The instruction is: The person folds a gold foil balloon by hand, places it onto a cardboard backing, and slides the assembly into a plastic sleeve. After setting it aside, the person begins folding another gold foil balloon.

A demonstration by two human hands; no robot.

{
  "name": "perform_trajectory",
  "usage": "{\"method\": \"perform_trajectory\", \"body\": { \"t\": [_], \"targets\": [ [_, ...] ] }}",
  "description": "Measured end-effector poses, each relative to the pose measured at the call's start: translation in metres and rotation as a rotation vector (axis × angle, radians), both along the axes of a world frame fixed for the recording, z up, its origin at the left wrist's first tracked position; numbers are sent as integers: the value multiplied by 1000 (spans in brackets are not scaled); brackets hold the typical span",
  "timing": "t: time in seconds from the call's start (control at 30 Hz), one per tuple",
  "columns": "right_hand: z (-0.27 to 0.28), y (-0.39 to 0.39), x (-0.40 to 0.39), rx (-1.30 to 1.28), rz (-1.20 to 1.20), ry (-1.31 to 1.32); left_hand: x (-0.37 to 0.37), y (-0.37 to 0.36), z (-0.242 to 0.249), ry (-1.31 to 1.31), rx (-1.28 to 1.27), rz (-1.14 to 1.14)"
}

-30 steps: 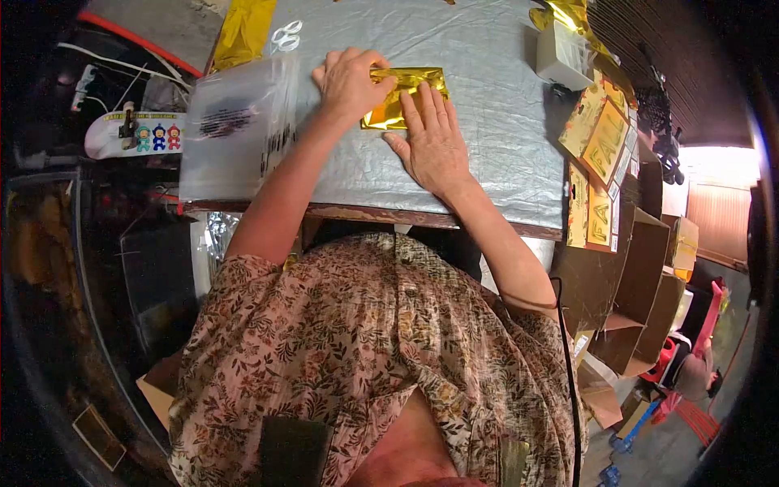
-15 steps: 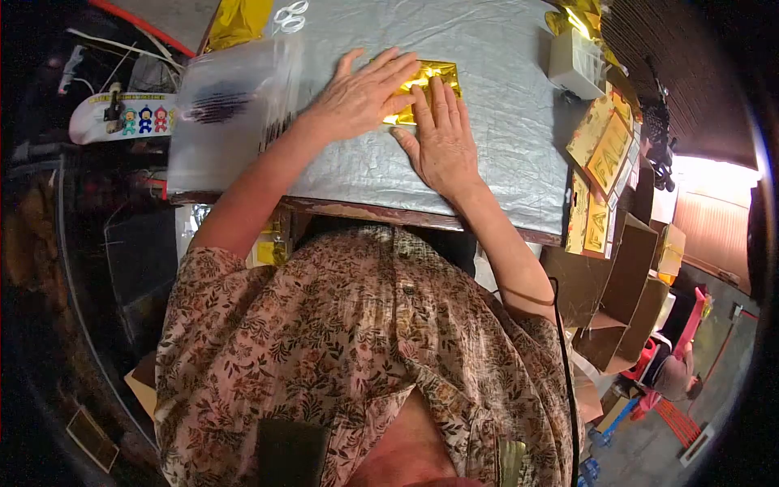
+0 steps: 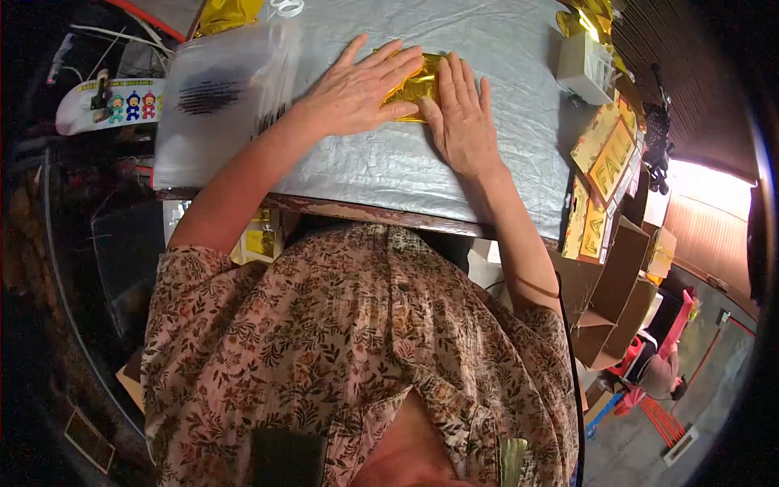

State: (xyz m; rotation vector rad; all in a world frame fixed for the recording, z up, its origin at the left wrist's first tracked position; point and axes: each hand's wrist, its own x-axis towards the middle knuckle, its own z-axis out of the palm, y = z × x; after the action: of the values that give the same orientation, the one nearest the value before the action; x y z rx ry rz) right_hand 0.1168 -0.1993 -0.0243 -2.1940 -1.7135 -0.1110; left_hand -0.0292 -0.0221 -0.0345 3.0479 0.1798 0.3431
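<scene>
A shiny gold foil piece (image 3: 419, 84) lies flat on the silvery-grey covered table (image 3: 381, 166). My left hand (image 3: 350, 96) rests over its left side, palm down, with the fingers spread. Along the right edge of the foil lies my right hand (image 3: 468, 123), flat and open, its thumb touching the foil near the lower edge. Neither hand grips anything. A stack of clear plastic bags (image 3: 215, 101) with dark print is left of my left hand.
White-handled scissors (image 3: 286, 7) and gold foil (image 3: 230, 14) are at the far left. At the right stand a white container (image 3: 585, 68), cards reading FALL (image 3: 610, 161) and cardboard boxes (image 3: 621, 280). A person (image 3: 659, 373) is farther off, lower right.
My right hand has slid right, off the middle of the foil to its right edge. My left hand still covers the left side. The whole view has shifted slightly.
</scene>
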Motion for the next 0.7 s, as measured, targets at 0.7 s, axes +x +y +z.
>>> {"method": "perform_trajectory", "body": {
  "t": [0.7],
  "targets": [
    [-4,4,4,-13,-52,-39,-18,-6,28,57,7,55]
  ]
}}
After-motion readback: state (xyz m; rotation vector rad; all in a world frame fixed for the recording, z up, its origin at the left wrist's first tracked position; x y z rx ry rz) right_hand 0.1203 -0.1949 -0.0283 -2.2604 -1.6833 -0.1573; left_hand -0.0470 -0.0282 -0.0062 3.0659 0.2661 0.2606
